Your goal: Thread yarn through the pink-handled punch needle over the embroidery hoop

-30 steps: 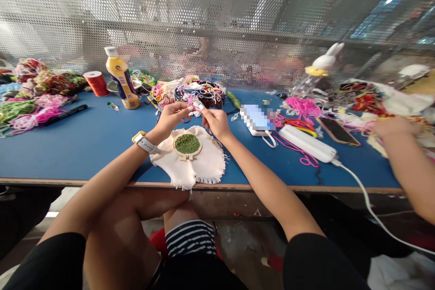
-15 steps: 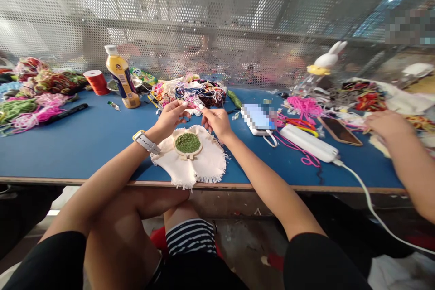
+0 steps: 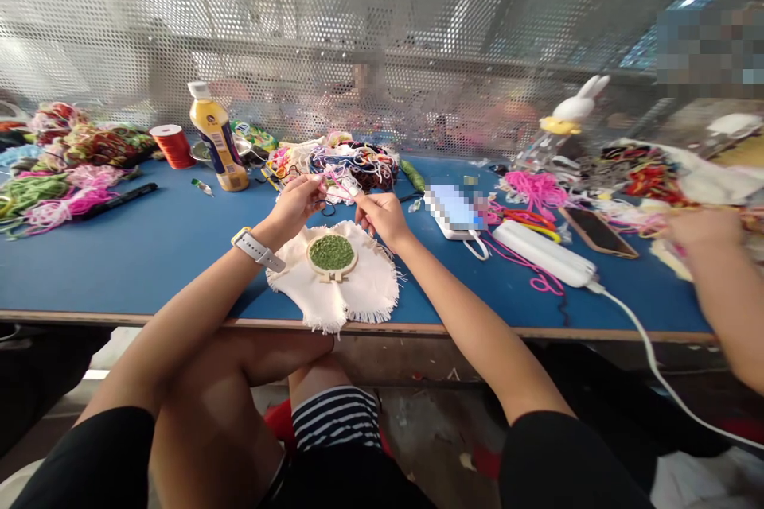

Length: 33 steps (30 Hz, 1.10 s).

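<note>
One pink thread (image 3: 339, 191) | thin, bright, seemingly looped | left fingers (image 3: 311, 188) and right fingers (image 3: 368, 205) pinching it

Both hands (image 3: 297, 204) (image 3: 383, 216) farther apart than a second ago, pink yarn (image 3: 340, 190) between them.

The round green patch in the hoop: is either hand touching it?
No, the green patch lies apart from the left hand and right hand, white cloth showing between.

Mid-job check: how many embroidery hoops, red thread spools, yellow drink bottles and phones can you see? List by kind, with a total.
Embroidery hoop: 1
Red thread spool: 1
Yellow drink bottle: 1
Phones: 2 (lit phone, dark phone)
Total: 5
</note>
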### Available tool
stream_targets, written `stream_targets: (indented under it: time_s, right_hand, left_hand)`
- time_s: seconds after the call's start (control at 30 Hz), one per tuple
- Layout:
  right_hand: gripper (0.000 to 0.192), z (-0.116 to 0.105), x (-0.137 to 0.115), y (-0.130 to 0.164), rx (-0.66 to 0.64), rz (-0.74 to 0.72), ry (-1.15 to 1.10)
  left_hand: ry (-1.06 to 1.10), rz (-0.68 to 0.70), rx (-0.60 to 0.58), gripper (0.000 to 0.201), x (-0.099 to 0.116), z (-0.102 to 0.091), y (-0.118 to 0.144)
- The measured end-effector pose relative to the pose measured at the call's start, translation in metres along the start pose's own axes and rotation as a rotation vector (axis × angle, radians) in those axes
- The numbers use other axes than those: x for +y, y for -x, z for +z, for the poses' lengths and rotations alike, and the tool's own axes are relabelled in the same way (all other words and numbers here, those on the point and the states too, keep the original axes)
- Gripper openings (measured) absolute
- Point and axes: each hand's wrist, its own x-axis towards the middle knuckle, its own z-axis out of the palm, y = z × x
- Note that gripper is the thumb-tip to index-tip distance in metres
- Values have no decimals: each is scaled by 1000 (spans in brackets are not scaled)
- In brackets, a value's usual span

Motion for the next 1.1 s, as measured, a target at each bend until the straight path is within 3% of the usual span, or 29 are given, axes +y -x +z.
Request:
stream_targets:
  time_s: [0.1,0.23,0.37,0.53,0.63,0.7,0.83,1.1]
  right_hand:
    - [52,-1,0,-1,-6,1,9]
    - [54,-4,-1,-2,0,10,31]
    - [55,-6,-2,-2,12,10,33]
    - [56,-8,-2,-5,16,31,-38]
    - [56,-10,-1,-7,-14,79,-94]
    - [54,-10,1,-9,-42,129,-151]
    - [50,-11,3,-11,-109,229,-311]
    - [59,-14,-3,-15,-254,436,-432]
  left_hand:
    - [35,-18,-7,10,2,-5,-4]
    - [84,-56,-119,11,6,-7,-4]
    - [68,-22,-148,15,11,-9,-2]
    - [-356,119,-147,18,23,-25,-7]
    - [-629,198,-72,19,30,-36,-11]
    - [-697,247,35,19,31,-39,-13]
    - [-682,311,232,18,25,-37,-14]
    - [-639,337,333,12,8,-41,-21]
